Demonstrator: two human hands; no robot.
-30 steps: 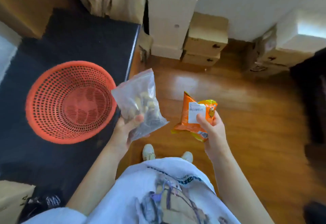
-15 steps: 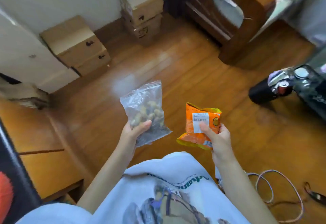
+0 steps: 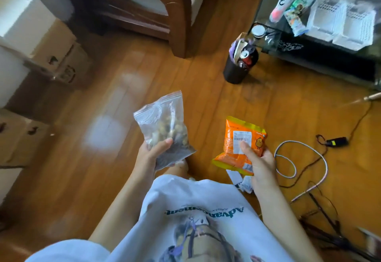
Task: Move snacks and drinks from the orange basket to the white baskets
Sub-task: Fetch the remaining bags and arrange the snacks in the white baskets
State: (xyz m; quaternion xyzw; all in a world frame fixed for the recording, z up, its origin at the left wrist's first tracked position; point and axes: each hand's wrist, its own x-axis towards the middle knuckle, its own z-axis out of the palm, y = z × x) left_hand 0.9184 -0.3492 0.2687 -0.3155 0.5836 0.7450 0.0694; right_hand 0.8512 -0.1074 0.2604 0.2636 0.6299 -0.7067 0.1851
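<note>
My left hand (image 3: 151,154) grips a clear zip bag of nuts (image 3: 162,129) by its lower part, held upright over the wooden floor. My right hand (image 3: 257,158) holds an orange snack packet (image 3: 241,142) with a white label and a cartoon figure. Two white baskets (image 3: 342,24) sit side by side on a glass table at the upper right, far from both hands. Bottles and a snack pack (image 3: 292,4) lie next to the baskets. The orange basket is out of view.
A dark bin (image 3: 240,63) full of rubbish stands on the floor before the glass table (image 3: 309,41). Cables (image 3: 305,158) and a charger lie on the floor at right. A wooden chair (image 3: 144,8) is ahead; cardboard boxes (image 3: 55,55) line the left wall.
The view has swung right, away from the orange basket and black table, past the boxes to the glass table with the white baskets. Both hands kept hold of their snacks.
</note>
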